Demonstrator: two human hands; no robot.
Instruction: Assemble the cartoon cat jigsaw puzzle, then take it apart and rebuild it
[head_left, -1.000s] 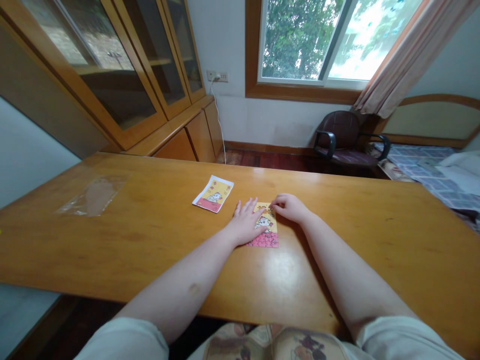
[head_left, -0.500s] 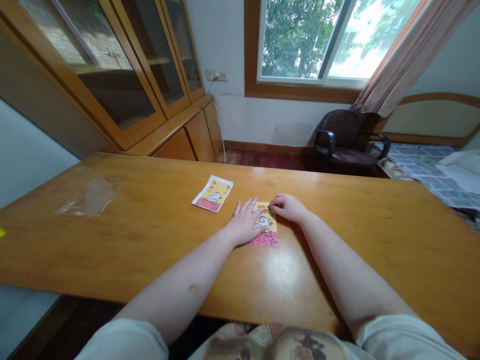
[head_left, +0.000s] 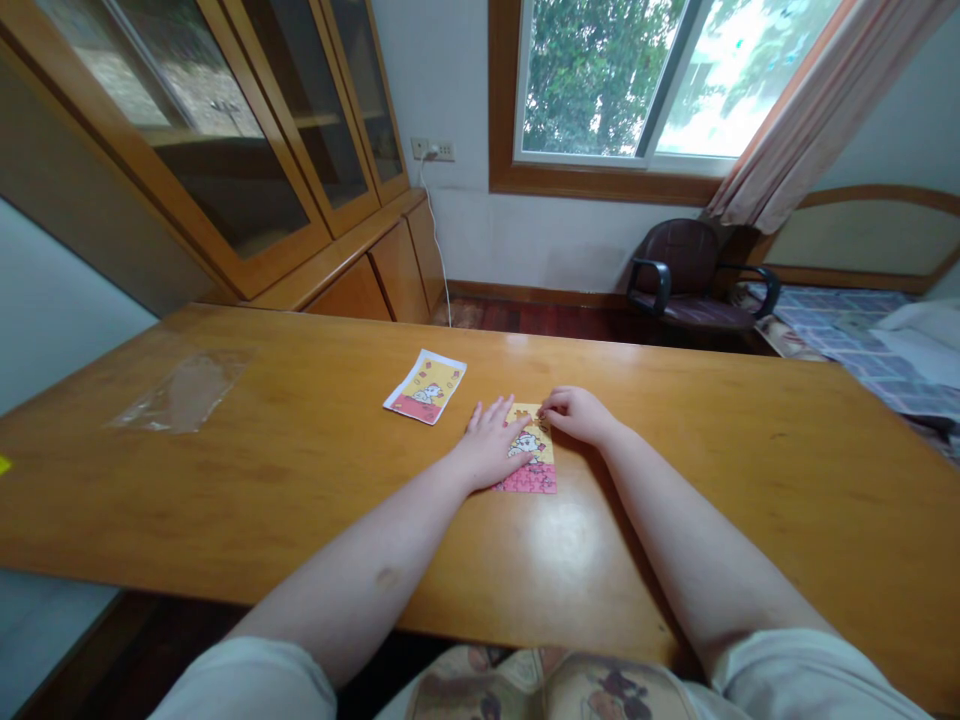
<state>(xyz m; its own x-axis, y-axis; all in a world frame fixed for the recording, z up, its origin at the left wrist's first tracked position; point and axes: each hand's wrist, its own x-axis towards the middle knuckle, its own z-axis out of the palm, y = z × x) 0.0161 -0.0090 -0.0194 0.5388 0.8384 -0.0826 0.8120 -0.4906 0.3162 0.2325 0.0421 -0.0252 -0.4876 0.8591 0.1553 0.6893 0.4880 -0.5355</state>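
A small jigsaw puzzle [head_left: 531,478] lies on the table, pink at the bottom and yellow above, with a white cartoon animal in its middle. Gaps show in its upper part. Across its left side my left hand [head_left: 491,445] rests flat, fingers spread, covering that edge. My right hand [head_left: 574,414] is at the upper right corner, thumb and fingers pinched on a small puzzle piece [head_left: 542,421] that the fingertips mostly hide. Left of the puzzle's top lies a picture card [head_left: 427,388] with the same design and a white border.
The wooden table [head_left: 300,480] stretches wide under both arms. A clear plastic bag [head_left: 184,392] lies flat at its left, and a bit of yellow [head_left: 4,465] shows at the far left edge. Beyond the table stand a glass-door cabinet [head_left: 300,130] and an armchair [head_left: 682,270].
My right hand's fingertips have shifted very slightly at the puzzle's upper right corner, and more of the gap shows. My left hand stays in place.
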